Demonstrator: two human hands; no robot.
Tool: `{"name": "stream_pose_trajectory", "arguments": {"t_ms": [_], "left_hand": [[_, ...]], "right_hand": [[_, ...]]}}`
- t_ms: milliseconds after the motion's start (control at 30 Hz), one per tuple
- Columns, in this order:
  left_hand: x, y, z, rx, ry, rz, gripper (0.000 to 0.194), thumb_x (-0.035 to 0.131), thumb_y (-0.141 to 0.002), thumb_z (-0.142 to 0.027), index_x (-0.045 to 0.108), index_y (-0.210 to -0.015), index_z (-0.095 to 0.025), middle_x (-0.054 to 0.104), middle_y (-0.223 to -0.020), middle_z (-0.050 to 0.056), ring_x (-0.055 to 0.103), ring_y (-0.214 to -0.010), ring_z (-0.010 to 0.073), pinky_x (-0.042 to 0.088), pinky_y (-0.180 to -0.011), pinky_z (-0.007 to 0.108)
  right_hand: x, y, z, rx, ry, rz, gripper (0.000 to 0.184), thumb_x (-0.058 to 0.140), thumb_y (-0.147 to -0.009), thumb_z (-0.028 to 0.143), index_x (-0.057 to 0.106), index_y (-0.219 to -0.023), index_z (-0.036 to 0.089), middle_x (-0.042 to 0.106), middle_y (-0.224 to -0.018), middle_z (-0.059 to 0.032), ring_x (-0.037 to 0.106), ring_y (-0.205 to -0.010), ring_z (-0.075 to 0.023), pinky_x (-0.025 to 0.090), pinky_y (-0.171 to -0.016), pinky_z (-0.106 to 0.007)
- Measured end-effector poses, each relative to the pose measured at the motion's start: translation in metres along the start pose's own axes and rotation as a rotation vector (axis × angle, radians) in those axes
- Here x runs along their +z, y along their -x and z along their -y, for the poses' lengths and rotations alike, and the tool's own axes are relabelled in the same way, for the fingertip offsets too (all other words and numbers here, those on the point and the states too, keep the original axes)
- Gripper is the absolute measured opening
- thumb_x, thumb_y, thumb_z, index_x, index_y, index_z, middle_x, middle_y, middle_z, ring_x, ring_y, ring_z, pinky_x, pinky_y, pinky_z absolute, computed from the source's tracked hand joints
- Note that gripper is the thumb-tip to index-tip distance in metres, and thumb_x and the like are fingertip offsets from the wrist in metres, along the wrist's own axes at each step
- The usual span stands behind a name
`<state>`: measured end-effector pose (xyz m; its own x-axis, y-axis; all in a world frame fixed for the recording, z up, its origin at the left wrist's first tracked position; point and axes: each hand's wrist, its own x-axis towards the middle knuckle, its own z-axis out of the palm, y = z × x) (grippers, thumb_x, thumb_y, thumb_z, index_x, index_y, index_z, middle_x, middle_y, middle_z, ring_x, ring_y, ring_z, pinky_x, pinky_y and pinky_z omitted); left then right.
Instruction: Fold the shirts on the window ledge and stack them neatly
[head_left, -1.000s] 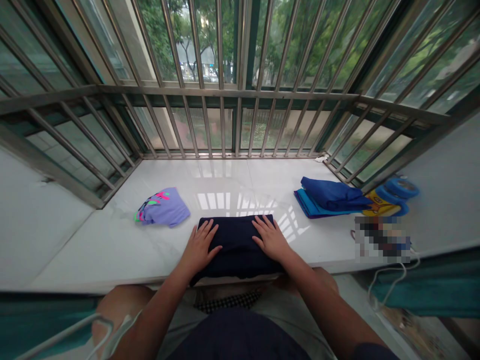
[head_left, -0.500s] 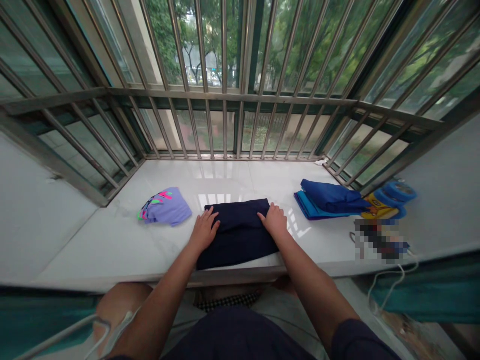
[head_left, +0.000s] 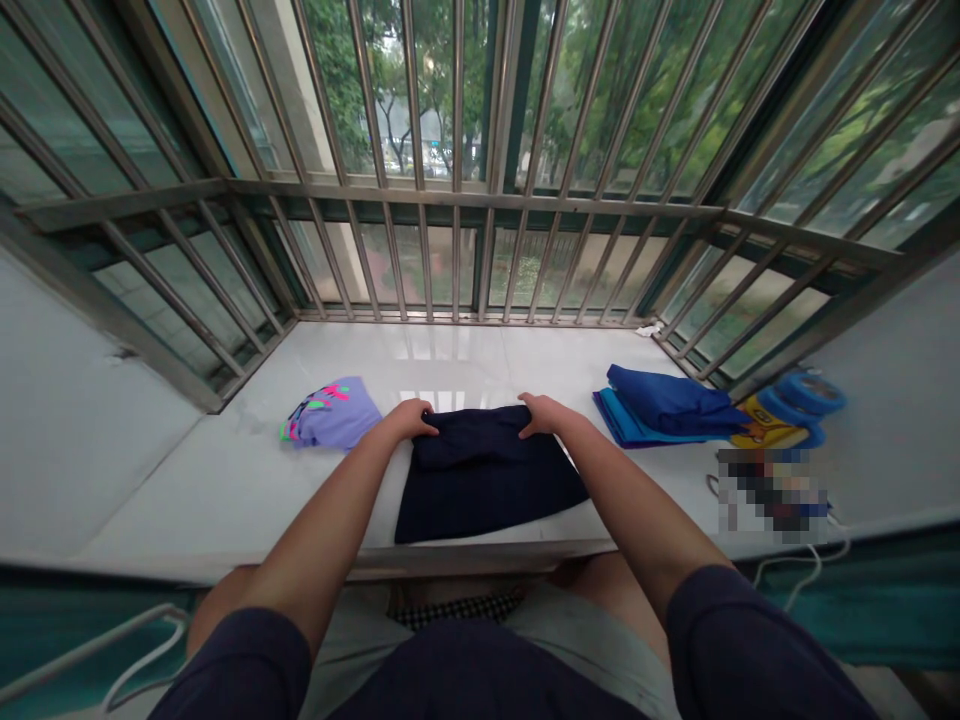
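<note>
While the fingers (head_left: 424, 420) of the left hand (head_left: 403, 420) and the right hand (head_left: 543, 415) curl down over the far edge of a dark navy garment (head_left: 487, 490), both hands are almost closed and pinch that edge, well apart from each other. The garment lies flat and folded at the front of a white polished worktop (head_left: 225, 490), with a soft crease running across it just below the fingers. Its near edge stops just short of the worktop's front lip.

Left of the left hand, and nearly touching the wrist, sits a folded lilac shirt (head_left: 331, 415) with a pink and green print. To the right, well clear of the right hand, a blue cloth bundle (head_left: 667, 403) rests on a turquoise cloth (head_left: 630, 420). Beyond them lie a yellow printed packet (head_left: 772, 430) and blue rolls of tape (head_left: 806, 395), with a pixelated blur (head_left: 772, 490) nearer the front. Steel window bars (head_left: 457, 100) rise behind the worktop, with green trees (head_left: 600, 100) outside.
</note>
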<state>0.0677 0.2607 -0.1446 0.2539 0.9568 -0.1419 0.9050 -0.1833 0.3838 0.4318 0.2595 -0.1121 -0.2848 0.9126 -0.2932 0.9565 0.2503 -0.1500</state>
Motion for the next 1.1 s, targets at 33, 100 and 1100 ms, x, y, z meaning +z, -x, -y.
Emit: {"name": "stream_pose_trajectory", "arguments": {"t_ms": [33,100,1100], "left_hand": [[-0.004,0.003,-0.004,0.032,0.009,-0.016,0.033,0.091,-0.071,-0.038,0.076,-0.096,-0.024,0.079,-0.103,0.005,0.074,-0.1,0.027,0.057,-0.088,0.033],[-0.013,0.017,-0.012,0.089,0.029,-0.062,0.024,0.083,-0.08,-0.034,0.074,-0.1,-0.024,0.077,-0.109,0.006,0.072,-0.106,0.026,0.057,-0.093,0.034],[-0.001,0.122,-0.033,0.252,0.123,-0.23,0.018,0.073,-0.086,-0.019,0.075,-0.102,-0.027,0.073,-0.107,0.006,0.071,-0.104,0.0263,0.057,-0.095,0.039]], "right_hand": [[-0.004,0.003,0.002,-0.015,0.005,-0.002,0.076,0.1,-0.072,0.034,0.07,-0.141,0.019,0.076,-0.13,-0.0157,0.072,-0.119,-0.0359,0.054,-0.098,-0.038],[-0.01,0.018,0.005,-0.052,0.01,-0.04,0.046,0.09,-0.083,0.027,0.076,-0.126,0.021,0.078,-0.122,-0.0112,0.071,-0.116,-0.0319,0.052,-0.098,-0.035],[0.02,0.117,0.004,-0.097,-0.012,-0.262,0.031,0.072,-0.098,0.023,0.074,-0.129,0.024,0.073,-0.125,-0.0125,0.065,-0.122,-0.0314,0.048,-0.106,-0.04]]}}
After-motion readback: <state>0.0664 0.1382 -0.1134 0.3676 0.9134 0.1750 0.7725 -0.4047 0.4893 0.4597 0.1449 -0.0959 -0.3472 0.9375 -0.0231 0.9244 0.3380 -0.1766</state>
